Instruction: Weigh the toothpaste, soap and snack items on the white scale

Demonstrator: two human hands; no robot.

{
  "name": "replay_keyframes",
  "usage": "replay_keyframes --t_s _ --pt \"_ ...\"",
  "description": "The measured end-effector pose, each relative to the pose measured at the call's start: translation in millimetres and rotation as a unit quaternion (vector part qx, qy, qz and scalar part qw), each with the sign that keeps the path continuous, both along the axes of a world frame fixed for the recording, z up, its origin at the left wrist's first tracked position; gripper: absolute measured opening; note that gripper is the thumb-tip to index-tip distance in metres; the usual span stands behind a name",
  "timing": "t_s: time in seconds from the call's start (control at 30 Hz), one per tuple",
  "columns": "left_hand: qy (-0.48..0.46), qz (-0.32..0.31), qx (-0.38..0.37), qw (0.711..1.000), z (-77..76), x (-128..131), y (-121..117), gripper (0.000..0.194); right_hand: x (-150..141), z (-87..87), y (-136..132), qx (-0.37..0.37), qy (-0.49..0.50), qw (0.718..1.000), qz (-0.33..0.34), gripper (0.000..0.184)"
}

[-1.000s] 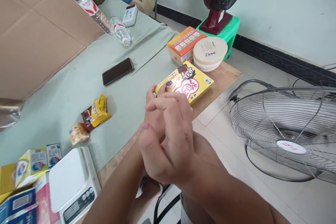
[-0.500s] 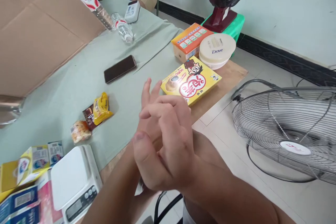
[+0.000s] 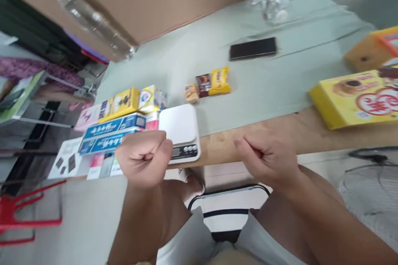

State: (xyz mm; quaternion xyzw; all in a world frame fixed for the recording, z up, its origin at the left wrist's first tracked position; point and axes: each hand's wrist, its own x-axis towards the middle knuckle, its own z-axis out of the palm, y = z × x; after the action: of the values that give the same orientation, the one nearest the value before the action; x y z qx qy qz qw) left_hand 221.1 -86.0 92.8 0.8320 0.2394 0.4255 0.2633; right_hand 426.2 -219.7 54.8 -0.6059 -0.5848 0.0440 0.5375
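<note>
My left hand [image 3: 144, 158] is closed in a fist just in front of the white kitchen scale [image 3: 178, 126], with nothing showing in it. Apart from it, my right hand [image 3: 267, 154] also makes a fist over the table's wooden front edge, its thumb lying along the curled fingers. Behind the scale lie a small orange wrapped snack [image 3: 191, 92], a brown packet [image 3: 203, 85] and a yellow packet [image 3: 219, 80]. A black phone [image 3: 253, 49] rests farther back on the cloth.
Blue boxes [image 3: 107, 132] and a yellow box [image 3: 120, 105] are stacked left of the scale. A yellow snack box [image 3: 363, 99] stands at the right. Plastic bottles [image 3: 93, 22] are at the back. A red stool [image 3: 27, 211] and a blurred fan [image 3: 373, 198] flank the table.
My hands were together, fingers partly spread; now they are apart, both in fists. The view has swung left, bringing the stacked boxes and red stool into sight.
</note>
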Motion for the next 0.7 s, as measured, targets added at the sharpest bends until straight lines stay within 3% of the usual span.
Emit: replay_keyframes --t_s 0.1,0.2,0.33,0.4,0.5,0.6,0.7 --pt "-0.065 -0.015 0.042 0.997 6.7 -43 8 0.065 -28 -13.0 15 -0.031 -0.056 0.997 0.035 0.048" --pt "-0.141 0.082 0.035 0.986 3.8 -88 17 0.064 -49 -27.9 24 -0.099 -0.116 0.984 0.091 0.049" --pt "-0.255 0.245 0.015 0.935 -3.3 -150 36 0.059 -72 -36.1 40 -0.166 -0.146 0.968 0.117 0.048" --pt "-0.307 0.320 -0.036 0.896 -7.6 -181 47 0.056 -87 -27.4 59 -0.161 -0.174 0.962 0.133 0.048" --pt "-0.391 0.444 -0.116 0.798 -17.8 -225 60 0.046 -123 3.3 108 -0.118 -0.227 0.948 0.190 0.044" --pt "-0.449 0.529 -0.152 0.704 -28.6 -258 68 0.033 -184 39.7 170 -0.076 -0.291 0.914 0.272 0.030" --pt "-0.485 0.560 -0.222 0.634 -35.5 -281 71 0.023 -262 59.1 229 -0.063 -0.325 0.882 0.335 0.016"
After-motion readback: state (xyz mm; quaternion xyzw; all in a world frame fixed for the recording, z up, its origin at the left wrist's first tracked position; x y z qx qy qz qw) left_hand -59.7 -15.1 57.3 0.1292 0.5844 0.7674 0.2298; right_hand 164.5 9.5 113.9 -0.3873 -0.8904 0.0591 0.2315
